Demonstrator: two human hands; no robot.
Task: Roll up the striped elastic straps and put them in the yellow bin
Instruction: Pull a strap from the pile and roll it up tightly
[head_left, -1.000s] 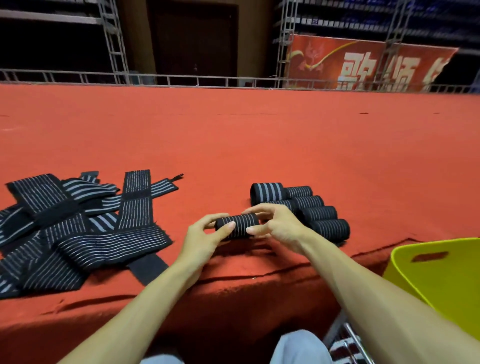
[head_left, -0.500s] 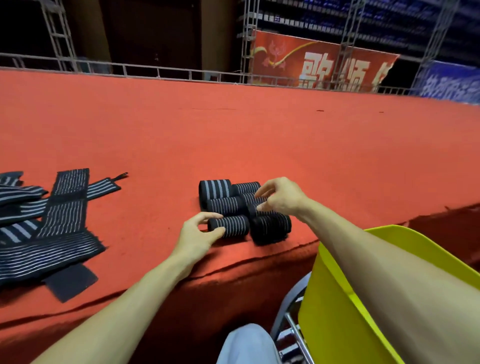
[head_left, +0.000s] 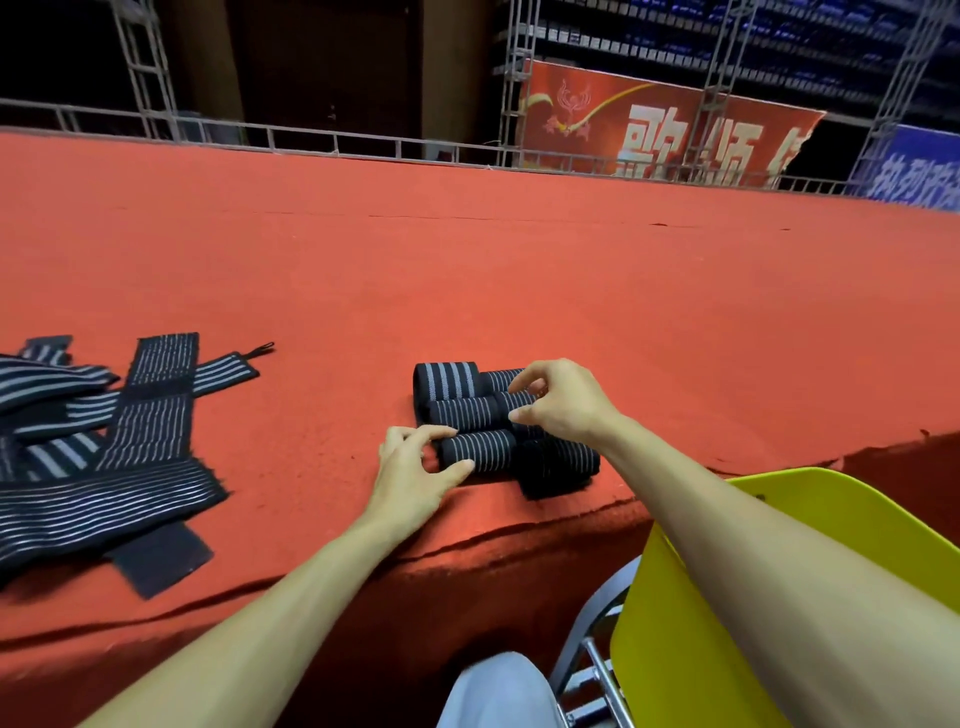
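Note:
Several rolled black straps with grey stripes (head_left: 457, 382) lie bunched together near the front edge of the red carpeted platform. My left hand (head_left: 415, 470) pinches the left end of the nearest roll (head_left: 480, 451) between thumb and fingers. My right hand (head_left: 566, 400) hovers over the right side of the bunch, fingers loosely curled, thumb and forefinger apart and holding nothing. A pile of flat, unrolled striped straps (head_left: 119, 447) is spread out on the left. The yellow bin (head_left: 675, 649) stands below the platform edge at lower right, partly behind my right forearm.
The red platform (head_left: 519, 270) stretches far back to a metal railing (head_left: 311, 140). Its front edge drops off just below my hands. A metal chair frame (head_left: 592, 670) holds the bin, and my knee (head_left: 498, 691) is beside it.
My left hand slid the fresh roll against the bunch of rolls. My right hand let go of it and lifted over the bunch. The view swung right, showing more of the bin.

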